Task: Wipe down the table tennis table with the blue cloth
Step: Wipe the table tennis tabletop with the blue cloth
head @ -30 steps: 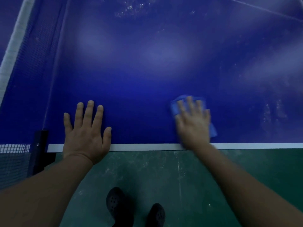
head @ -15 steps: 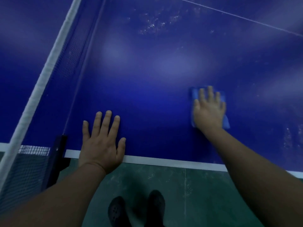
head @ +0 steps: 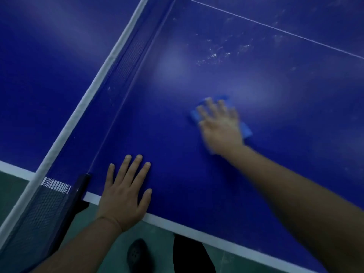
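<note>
A net (head: 110,62) with a white top band runs across the blue counter (head: 177,174) on the left side. Next to it, the left hand (head: 126,196) lies flat on the counter by the white edge, fingers (head: 136,168) spread apart, holding nothing. Farther right, the right hand (head: 220,125) presses flat on the blue cloth (head: 246,131), its fingers a little apart and blurry. White smudges (head: 216,54) sit beyond the cloth. A dark shoe (head: 137,255) stands on the green floor (head: 118,249).
</note>
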Demonstrator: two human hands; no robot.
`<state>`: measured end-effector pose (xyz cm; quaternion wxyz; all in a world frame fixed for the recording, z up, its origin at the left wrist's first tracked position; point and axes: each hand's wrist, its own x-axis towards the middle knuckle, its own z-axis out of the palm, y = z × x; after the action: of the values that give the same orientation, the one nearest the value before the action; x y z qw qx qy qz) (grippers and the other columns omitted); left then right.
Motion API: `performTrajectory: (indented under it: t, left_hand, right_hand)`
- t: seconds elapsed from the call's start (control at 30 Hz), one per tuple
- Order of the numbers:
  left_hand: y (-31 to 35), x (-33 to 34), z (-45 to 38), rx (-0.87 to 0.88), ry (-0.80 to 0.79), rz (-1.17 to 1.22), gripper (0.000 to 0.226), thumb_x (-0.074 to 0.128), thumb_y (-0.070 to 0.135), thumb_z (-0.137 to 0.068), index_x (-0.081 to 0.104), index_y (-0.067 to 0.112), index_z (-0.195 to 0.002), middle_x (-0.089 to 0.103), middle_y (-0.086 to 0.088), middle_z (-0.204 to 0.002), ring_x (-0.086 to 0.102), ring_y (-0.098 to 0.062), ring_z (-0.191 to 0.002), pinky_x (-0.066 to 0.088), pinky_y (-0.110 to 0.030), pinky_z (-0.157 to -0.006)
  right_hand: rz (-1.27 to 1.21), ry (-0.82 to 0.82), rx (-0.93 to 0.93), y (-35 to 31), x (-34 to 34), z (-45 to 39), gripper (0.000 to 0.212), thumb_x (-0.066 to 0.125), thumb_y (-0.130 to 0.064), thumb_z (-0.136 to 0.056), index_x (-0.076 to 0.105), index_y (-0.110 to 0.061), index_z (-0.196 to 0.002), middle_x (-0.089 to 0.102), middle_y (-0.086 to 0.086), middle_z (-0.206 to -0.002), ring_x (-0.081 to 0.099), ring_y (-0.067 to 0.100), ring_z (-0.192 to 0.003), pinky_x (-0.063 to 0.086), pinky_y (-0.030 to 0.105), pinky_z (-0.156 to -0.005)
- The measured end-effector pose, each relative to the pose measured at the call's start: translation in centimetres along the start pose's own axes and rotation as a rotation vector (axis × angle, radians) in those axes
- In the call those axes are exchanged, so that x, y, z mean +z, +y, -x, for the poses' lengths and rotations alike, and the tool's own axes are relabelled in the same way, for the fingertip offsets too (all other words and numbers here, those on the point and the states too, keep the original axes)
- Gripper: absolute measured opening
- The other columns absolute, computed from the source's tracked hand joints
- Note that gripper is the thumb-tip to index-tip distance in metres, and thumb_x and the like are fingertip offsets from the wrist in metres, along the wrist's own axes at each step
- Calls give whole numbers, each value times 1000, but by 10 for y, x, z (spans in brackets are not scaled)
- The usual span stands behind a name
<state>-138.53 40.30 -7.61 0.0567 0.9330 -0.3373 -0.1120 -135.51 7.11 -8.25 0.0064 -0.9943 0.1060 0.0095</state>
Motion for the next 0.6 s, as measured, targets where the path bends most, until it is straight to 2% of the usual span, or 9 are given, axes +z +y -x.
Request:
performTrajectory:
  t: [0.07, 0.13, 0.2, 0.27, 0.33, 0.4, 0.47, 0.53, 0.6]
  left_hand:
    - [4, -1, -6, -36, 42, 12, 66, 32, 46, -95, 37, 12, -151, 25, -8, -162, 19, -27, -150, 14, -60, -117]
    - [13, -3, -17, -96, 87, 45, 66, 33, 44, -94, 35, 10, -151, 26, -10, -161, 19, -27, -150, 12, -59, -118]
    - [25, -3, -28, -134, 95, 70, 66, 33, 43, -95, 31, 11, -152, 24, -10, -162, 16, -27, -151, 10, -57, -119]
    - [32, 1, -31, -176, 72, 66, 66, 31, 44, -96, 30, 11, -153, 22, -8, -163, 14, -25, -151, 9, -57, -119]
    - [34, 5, -31, -204, 60, 44, 66, 29, 45, -96, 29, 12, -153, 21, -7, -163, 12, -25, -152, 10, -57, -119]
    - [33, 7, -31, -197, 56, 30, 66, 29, 45, -97, 30, 12, -153, 21, -7, -163, 12, -25, -152, 10, -57, -119]
    - [32, 6, -31, -197, 61, 29, 65, 28, 44, -97, 29, 11, -154, 21, -7, -163, 12, -25, -152, 9, -57, -119]
    - [33, 6, -32, -196, 63, 31, 64, 29, 43, -97, 30, 11, -153, 22, -7, -163, 12, -25, -152, 8, -57, -119]
    - [34, 6, -32, -201, 66, 30, 63, 29, 42, -98, 32, 12, -153, 22, -7, -163, 12, -26, -152, 9, -57, -120]
  right_hand:
    - [-19, -23, 377, 78, -6, -15, 53, 31, -41, -102, 34, -30, -154, 19, 1, -166, 18, 33, -151, 18, 60, -117]
    - [-131, -23, 669, 109, -14, -26, 54, 25, -44, -104, 26, -32, -157, 10, -2, -168, 9, 31, -153, 10, 62, -119]
    - [-117, 4, 690, 80, -14, -34, 54, 29, -42, -104, 29, -31, -156, 12, 1, -167, 12, 34, -152, 12, 63, -118]
    - [-98, 32, 350, 20, -9, -30, 52, 36, -38, -101, 38, -29, -152, 22, 5, -165, 20, 37, -150, 16, 63, -116]
    - [-78, -24, -175, -36, -1, -6, 51, 34, -42, -99, 43, -31, -149, 29, 3, -163, 25, 36, -149, 17, 61, -116]
    - [-79, -48, -455, -33, -1, -4, 50, 33, -45, -99, 46, -32, -147, 32, 1, -161, 28, 34, -147, 21, 60, -116]
    - [-23, -5, -294, 17, -4, -34, 52, 36, -40, -98, 45, -29, -148, 32, 6, -161, 30, 38, -146, 26, 61, -113]
    - [18, -16, 123, 83, -8, -64, 54, 36, -37, -101, 34, -28, -154, 20, 7, -165, 21, 38, -149, 21, 61, -115]
    - [-81, -42, 508, 132, -18, -77, 56, 29, -43, -103, 25, -31, -157, 10, 3, -167, 10, 34, -152, 12, 62, -118]
